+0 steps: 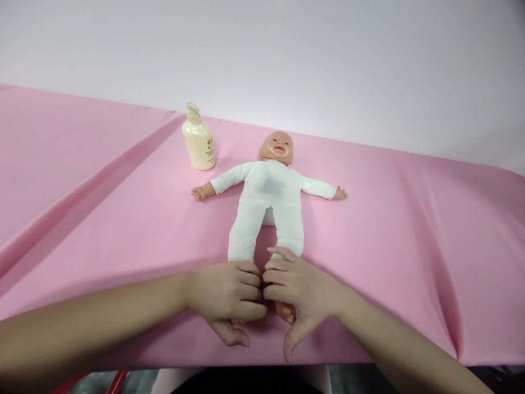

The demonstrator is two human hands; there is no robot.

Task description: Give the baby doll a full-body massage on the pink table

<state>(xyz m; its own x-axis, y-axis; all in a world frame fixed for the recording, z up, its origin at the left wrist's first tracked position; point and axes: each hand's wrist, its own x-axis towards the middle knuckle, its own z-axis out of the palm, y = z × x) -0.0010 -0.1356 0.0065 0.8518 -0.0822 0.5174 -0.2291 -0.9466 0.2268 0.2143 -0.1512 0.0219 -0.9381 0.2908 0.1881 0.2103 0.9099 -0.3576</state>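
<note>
Pale wall (262, 54) stands behind a pink-covered worktop (389, 235), whose covering has one long crease (90, 202) slanting toward the left edge and another fold (437, 273) running down toward the near edge on the right.

A baby doll (254, 189) lies on its back around the middle of the worktop, its bare head (278, 148) toward the far edge and its feet toward the near edge. Its body is white, with a grey-blue patch (271, 186) on the chest; both arms are spread wide and the legs lie slightly apart.

The left hand (229, 290) is curled over the lower part of the leg nearer the left edge, covering most of that foot. The right hand (305, 284) lies over the other lower leg with bent fingers, the index finger raised and the thumb held away; a foot (286, 312) shows beneath it. Whether either hand is closed tight around its leg cannot be told.

Upright near the far edge, left of the doll's head, stands a cream pump bottle (199, 145) with small dark print, just beyond the doll's outstretched arm.
</note>
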